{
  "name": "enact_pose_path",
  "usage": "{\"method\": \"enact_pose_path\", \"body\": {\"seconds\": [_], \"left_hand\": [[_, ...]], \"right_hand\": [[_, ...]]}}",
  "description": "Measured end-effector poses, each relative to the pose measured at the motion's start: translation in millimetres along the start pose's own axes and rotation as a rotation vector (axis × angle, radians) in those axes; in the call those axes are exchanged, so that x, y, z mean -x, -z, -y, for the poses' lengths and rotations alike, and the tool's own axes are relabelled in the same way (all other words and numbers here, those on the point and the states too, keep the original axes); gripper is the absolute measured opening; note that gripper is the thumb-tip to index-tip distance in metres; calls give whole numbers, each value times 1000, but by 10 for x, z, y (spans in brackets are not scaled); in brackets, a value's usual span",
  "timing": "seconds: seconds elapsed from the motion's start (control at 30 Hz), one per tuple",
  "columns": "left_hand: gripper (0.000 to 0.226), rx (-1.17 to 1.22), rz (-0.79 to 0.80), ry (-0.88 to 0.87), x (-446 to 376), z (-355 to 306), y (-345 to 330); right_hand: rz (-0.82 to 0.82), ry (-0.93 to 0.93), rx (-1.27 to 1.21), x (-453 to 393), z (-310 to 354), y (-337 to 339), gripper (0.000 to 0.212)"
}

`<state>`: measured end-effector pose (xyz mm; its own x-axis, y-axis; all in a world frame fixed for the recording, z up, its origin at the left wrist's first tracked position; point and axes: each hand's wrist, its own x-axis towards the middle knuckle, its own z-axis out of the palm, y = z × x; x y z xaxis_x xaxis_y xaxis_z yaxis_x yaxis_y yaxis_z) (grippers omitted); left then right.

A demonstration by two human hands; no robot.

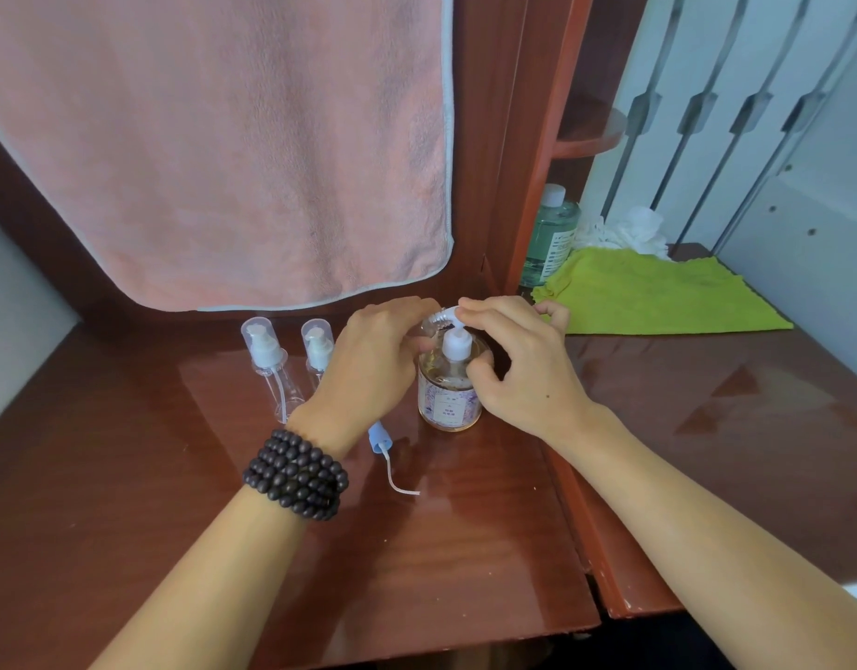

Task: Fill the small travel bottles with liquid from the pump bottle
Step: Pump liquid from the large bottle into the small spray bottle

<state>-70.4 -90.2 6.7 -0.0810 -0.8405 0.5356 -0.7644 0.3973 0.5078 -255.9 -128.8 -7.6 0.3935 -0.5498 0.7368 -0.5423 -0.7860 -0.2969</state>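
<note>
Hands meet over a pump bottle point(449, 389) standing upright near the middle of a glossy reddish-brown wooden table point(465, 548). The bottle is clear, holds pale liquid and carries a floral label. The left hand point(368, 365), with a dark beaded bracelet point(296, 474) wound round its wrist, curls its fingers around a small clear travel bottle point(430, 326) held tilted under the white pump nozzle point(449, 315); most of that small bottle is hidden behind the fingers. The right hand point(518, 369) rests a fingertip on top of the pump head while its thumb bends against the pump bottle's neck. Just left of the left hand, two more clear travel bottles point(271, 365) with white pump tops and clear caps stand upright side by side. A loose blue pump top point(381, 440) with a thin white tube lies on the table in front of the pump bottle. A pink towel point(223, 152) hangs behind. To the right lie a yellow-green cloth point(658, 297), and a green bottle point(552, 234) with a white cap.
</note>
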Motion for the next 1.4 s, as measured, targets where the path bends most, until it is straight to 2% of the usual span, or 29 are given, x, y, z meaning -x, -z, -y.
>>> {"method": "enact_pose_path", "body": {"seconds": [0.23,0.5,0.83,1.07,1.4], "left_hand": [[30,-25,12,12,27,4,-68],[31,12,-18,2,16,-52,14],[29,-24,23,14,47,-9,-62],[28,-1,1,0,10,-37,19],[37,-42,-12,-4,73,33,-96]], "right_hand": [[-5,-33,39,-13,-13,-46,31],[-15,12,5,9,-4,-4,41],[-9,-33,25,0,-16,-43,33],[8,7,8,14,3,4,43],[-31,-6,36,5,-24,-60,31]]}}
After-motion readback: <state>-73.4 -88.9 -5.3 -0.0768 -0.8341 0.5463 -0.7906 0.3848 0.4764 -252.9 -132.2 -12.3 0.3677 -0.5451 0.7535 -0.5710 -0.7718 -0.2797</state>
